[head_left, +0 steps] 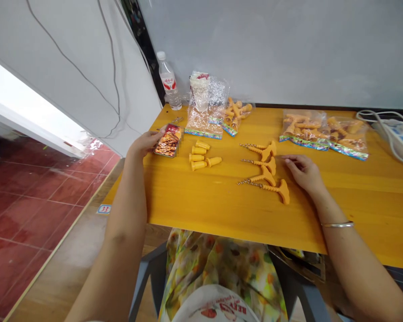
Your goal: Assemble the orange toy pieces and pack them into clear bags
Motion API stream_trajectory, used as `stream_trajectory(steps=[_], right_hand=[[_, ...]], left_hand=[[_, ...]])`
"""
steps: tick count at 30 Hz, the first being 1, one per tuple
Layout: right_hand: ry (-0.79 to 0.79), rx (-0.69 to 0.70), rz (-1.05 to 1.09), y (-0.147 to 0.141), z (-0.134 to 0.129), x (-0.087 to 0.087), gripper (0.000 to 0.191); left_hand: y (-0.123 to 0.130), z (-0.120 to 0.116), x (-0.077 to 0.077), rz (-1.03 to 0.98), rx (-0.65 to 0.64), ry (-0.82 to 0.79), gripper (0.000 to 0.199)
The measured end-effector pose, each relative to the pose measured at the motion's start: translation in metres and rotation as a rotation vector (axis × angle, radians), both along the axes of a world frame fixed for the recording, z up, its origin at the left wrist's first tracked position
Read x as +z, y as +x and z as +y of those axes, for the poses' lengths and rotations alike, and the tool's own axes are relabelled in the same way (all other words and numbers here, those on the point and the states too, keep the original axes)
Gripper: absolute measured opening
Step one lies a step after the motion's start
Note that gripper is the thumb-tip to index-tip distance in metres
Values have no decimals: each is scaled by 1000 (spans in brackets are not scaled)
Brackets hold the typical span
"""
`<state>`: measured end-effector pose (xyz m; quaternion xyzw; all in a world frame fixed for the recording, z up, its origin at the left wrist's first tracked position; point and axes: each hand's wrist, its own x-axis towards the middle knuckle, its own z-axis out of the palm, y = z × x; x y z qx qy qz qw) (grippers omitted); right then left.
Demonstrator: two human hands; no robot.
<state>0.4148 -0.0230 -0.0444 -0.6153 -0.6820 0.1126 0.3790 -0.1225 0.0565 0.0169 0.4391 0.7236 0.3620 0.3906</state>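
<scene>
My left hand (145, 142) grips the left edge of a smartphone (168, 140), whose screen is lit with a picture and a clock. Some of its fingers are hidden. My right hand (301, 170) rests on the table with its fingers loosely apart and nothing in them. Just left of it lie several yellow T-handled corkscrews (268, 165), their metal spirals pointing left. Between the phone and the corkscrews is a small group of yellow ribbed caps (198, 157), all lying on their sides.
Along the back of the yellow table (195, 201) are a water bottle (169, 82), a clear bag with a cup (199, 91), and bags of yellow corkscrew parts (237, 112), (305, 127), (347, 134). A white cable (387, 134) lies far right.
</scene>
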Motion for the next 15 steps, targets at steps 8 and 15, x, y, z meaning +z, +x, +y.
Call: stream_trajectory(steps=[8, 15], right_hand=[[-27, 5, -17, -4, -2, 5, 42], [-42, 15, -8, -6, -3, 8, 42]], left_hand=[[-10, -10, 1, -126, -78, -29, 81], [-10, -14, 2, -71, -140, -82, 99]])
